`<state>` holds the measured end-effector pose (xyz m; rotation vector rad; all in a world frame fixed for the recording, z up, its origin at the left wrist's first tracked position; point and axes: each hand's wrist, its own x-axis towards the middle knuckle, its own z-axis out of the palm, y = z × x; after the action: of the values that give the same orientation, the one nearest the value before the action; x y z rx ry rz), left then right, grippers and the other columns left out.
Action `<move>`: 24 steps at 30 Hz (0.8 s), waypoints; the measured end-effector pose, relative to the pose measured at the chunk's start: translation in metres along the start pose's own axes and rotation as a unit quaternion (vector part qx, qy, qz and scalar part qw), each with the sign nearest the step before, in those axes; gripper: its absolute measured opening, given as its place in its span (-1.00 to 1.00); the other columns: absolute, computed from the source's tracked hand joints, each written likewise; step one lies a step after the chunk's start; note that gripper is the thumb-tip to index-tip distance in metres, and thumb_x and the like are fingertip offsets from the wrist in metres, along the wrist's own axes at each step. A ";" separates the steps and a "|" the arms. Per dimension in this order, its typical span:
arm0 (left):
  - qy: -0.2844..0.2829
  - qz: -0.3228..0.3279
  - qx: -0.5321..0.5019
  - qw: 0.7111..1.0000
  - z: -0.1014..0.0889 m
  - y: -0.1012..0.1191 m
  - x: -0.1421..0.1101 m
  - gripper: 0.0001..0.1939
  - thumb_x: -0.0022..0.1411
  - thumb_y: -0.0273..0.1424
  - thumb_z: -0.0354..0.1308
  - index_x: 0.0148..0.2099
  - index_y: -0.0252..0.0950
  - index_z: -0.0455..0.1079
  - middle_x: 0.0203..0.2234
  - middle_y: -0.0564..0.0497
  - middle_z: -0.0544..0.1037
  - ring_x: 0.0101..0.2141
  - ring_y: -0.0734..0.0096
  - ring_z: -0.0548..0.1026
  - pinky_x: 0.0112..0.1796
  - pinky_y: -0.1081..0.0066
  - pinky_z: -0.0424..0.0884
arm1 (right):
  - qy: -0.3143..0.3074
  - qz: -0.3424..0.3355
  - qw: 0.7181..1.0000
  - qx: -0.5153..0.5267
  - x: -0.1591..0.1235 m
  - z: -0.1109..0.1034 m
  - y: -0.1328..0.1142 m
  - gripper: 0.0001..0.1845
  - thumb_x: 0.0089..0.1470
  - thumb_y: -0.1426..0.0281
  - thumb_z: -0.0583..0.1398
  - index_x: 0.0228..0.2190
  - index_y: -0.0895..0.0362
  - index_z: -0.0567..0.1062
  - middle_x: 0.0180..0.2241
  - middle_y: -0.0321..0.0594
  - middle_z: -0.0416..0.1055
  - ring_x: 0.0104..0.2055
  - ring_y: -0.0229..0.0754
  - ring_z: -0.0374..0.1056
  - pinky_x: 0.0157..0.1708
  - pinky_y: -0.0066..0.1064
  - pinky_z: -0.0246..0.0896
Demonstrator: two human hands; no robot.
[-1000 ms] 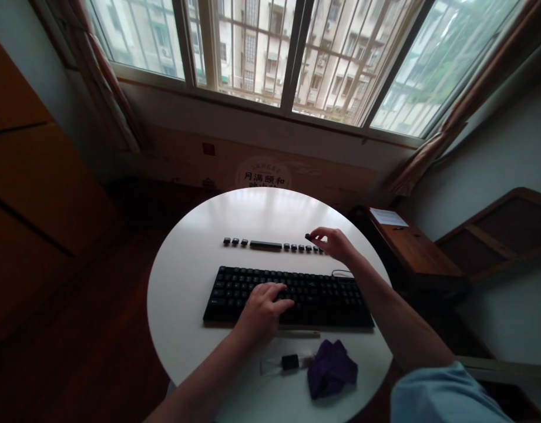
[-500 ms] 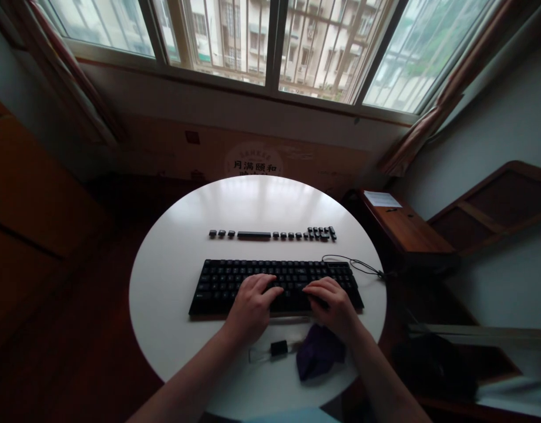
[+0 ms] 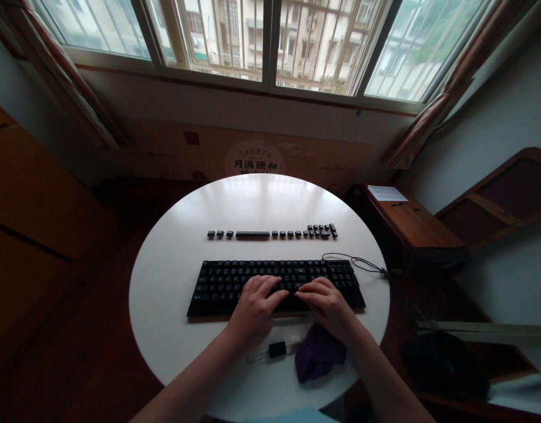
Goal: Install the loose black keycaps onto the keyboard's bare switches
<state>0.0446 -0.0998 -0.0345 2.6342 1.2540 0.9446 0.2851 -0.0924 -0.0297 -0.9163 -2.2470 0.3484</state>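
A black keyboard (image 3: 217, 288) lies across the white round table, its bottom row partly bare of keys. My left hand (image 3: 256, 302) rests over its middle, thumb and fingers apart, fingertips on the keys. Just to the right, my right hand (image 3: 325, 299) has thumb and fingers pinched together low over the keyboard; anything between them is too small to make out. Behind the keyboard, a row of loose keycaps includes a long space bar (image 3: 252, 235). On the near side are a small black block (image 3: 278, 349) with thin wire-like ends and a crumpled purple cloth (image 3: 316, 355).
The keyboard's cable (image 3: 362, 261) runs to the right edge of the round table (image 3: 160, 282). A wooden side table (image 3: 415, 223) with a paper sheet (image 3: 387, 194) stands at the right. Windows (image 3: 323, 47) and a printed cardboard panel (image 3: 208, 153) are beyond.
My right hand has shifted a little left along the keyboard, closer to my left thumb. My left hand has slid slightly right. The camera view has moved slightly.
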 end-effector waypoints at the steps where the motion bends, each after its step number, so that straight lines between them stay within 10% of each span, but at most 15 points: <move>1: -0.002 0.006 0.002 1.000 0.001 0.001 0.000 -0.59 0.21 -0.61 0.03 0.01 -0.18 0.52 0.04 -0.12 0.47 0.06 0.09 0.36 0.11 0.00 0.24 | -0.002 0.000 1.000 0.002 0.000 0.001 0.001 -0.62 0.23 0.54 0.13 -0.02 -0.03 0.55 -0.14 -0.14 0.54 -0.13 -0.08 0.37 -0.13 -0.15 0.41; 24: -0.049 0.022 0.051 0.997 0.008 0.001 0.004 -0.51 0.18 -0.61 0.11 0.10 -0.09 0.49 0.12 -0.16 0.39 0.09 0.05 0.33 0.08 0.00 0.28 | 0.080 0.036 0.993 -0.083 -0.006 -0.007 -0.003 -0.80 0.16 0.42 0.26 -0.16 0.01 0.62 -0.15 -0.16 0.55 -0.11 -0.03 0.37 -0.07 -0.09 0.28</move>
<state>0.0511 -0.0958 -0.0383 2.7577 1.2596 0.7647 0.2918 -0.0989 -0.0262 -1.0757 -2.1228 0.1157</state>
